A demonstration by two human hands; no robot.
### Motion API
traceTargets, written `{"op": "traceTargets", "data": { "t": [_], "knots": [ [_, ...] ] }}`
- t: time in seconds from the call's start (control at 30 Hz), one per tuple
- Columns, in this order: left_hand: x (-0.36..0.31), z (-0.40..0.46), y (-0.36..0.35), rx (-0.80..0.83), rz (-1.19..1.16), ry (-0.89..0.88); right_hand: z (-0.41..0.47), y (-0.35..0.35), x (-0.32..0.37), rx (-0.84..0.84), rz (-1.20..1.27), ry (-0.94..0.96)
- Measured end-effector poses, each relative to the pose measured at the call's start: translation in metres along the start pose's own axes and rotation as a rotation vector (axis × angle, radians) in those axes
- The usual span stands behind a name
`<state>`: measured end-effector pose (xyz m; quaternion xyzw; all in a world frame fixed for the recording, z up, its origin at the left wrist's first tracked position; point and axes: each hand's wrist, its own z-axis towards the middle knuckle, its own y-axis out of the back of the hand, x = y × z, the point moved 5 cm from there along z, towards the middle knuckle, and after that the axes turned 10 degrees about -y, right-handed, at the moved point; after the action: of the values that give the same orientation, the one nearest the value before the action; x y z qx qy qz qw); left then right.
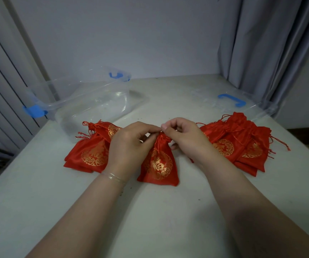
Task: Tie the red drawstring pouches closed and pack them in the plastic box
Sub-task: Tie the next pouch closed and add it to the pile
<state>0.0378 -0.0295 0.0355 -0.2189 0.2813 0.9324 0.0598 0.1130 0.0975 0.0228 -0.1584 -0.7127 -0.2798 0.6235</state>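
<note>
The white table [150,220] runs wide and bare toward the camera, with its left edge falling away beside a ribbed grey panel [4,81] and its right edge slanting off past the grey curtain [261,43]. The back edge meets a plain wall. Between the two forearms and in front of them lies the largest stretch of bare surface.

Both hands meet at mid-table over one red drawstring pouch [159,164], which lies flat with its gold emblem up and its gathered neck pointing away. The left hand [129,144] has its fingers curled, thumb and forefinger pinching the cord at the neck; a thin bracelet [114,177] circles that wrist. The right hand [185,135] likewise pinches the cord just above the neck, fingers bent inward, fingertips nearly touching the left hand's.

To the left, partly under the left hand, lies a small pile of pouches [90,151], cords trailing toward the clear plastic box [94,101], which stands open near the table's left rear corner with blue latches. To the right lies a larger heap of pouches [239,142], close beside the right wrist. Behind that heap the box's clear lid [230,101] with a blue handle rests flat near the right edge.
</note>
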Motion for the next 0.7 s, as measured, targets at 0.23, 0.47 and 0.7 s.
{"op": "traceTargets", "data": {
  "t": [0.23, 0.47, 0.7],
  "knots": [
    [0.0028, -0.0003, 0.0004, 0.005, 0.093, 0.001, 0.0021, -0.0018, -0.0027, 0.149, -0.029, 0.013],
    [0.0009, 0.0005, 0.0009, 0.06, 0.249, -0.093, 0.0006, 0.0007, 0.0013, 0.071, -0.182, 0.083],
    [0.0038, 0.0036, 0.0007, 0.074, 0.326, -0.09, -0.0009, 0.0006, 0.0021, -0.111, -0.516, 0.158]
  ]
}}
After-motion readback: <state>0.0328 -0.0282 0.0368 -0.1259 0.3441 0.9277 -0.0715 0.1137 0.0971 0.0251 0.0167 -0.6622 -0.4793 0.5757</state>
